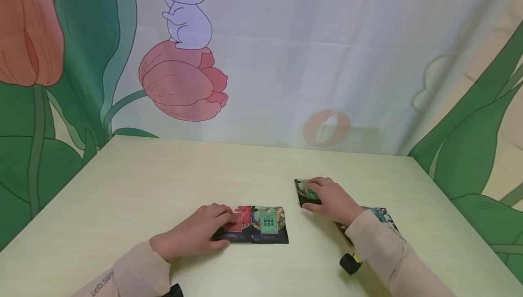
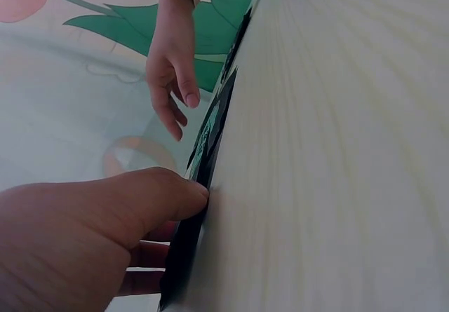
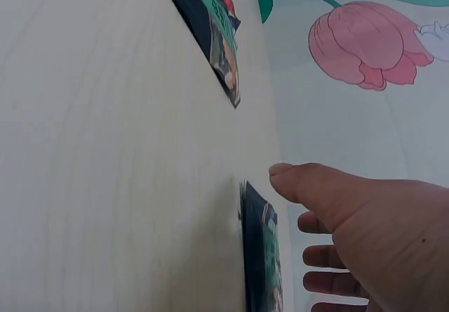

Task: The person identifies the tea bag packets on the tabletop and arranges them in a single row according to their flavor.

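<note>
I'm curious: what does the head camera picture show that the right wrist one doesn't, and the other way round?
Of these two, only the head view shows the left hand, its fingers on the red packet, and patterned packaging partly hidden by the right sleeve.

Only the right wrist view shows the palm side of the right hand and a gap between it and the green-labelled packet below.

Both show the right hand, the red packet, the table and the pink tulip.

The pale table (image 1: 229, 170) bears a red-labelled packet (image 1: 244, 225), green-labelled packets (image 1: 268, 225) and patterned packaging (image 1: 383, 215) (partly hidden).
</note>
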The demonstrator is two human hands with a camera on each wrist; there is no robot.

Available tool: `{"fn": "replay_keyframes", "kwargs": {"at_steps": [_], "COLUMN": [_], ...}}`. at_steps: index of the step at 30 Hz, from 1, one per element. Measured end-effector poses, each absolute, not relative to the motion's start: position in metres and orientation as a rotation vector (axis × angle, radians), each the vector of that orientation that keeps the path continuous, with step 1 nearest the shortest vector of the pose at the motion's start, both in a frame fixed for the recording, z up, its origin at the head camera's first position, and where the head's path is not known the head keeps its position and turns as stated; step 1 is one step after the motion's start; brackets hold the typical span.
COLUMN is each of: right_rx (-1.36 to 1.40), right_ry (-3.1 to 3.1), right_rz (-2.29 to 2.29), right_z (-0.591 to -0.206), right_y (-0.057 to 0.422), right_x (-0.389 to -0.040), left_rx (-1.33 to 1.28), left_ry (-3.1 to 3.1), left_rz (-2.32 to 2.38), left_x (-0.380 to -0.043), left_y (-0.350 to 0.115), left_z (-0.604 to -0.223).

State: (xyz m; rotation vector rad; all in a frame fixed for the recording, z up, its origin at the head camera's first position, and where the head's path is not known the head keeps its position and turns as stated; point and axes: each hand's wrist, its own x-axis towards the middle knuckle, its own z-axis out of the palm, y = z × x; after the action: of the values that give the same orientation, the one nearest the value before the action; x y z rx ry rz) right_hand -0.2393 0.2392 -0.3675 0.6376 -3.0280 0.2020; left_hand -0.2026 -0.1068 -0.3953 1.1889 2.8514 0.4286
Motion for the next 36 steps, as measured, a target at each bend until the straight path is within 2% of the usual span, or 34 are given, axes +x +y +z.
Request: {"fn": "replay_keyframes", "kwargs": {"at_steps": [17,36], "right_rx": [0.596,0.636], "right_ry": [-3.148,-3.148], "right_rz": [0.22,0.18], "right_z": [-0.381,-0.378], "right_y": [0.249,0.241], "right_x": [-0.251,-0.249], "left_rx": [1.175,1.18], "left_ry": [2.84,2.853], "left_rz": [0.421,0.406], "left_x": [-0.203,-0.204], "left_y": [-0.106,-0.106], "left_z": [-0.396,-0.396]}}
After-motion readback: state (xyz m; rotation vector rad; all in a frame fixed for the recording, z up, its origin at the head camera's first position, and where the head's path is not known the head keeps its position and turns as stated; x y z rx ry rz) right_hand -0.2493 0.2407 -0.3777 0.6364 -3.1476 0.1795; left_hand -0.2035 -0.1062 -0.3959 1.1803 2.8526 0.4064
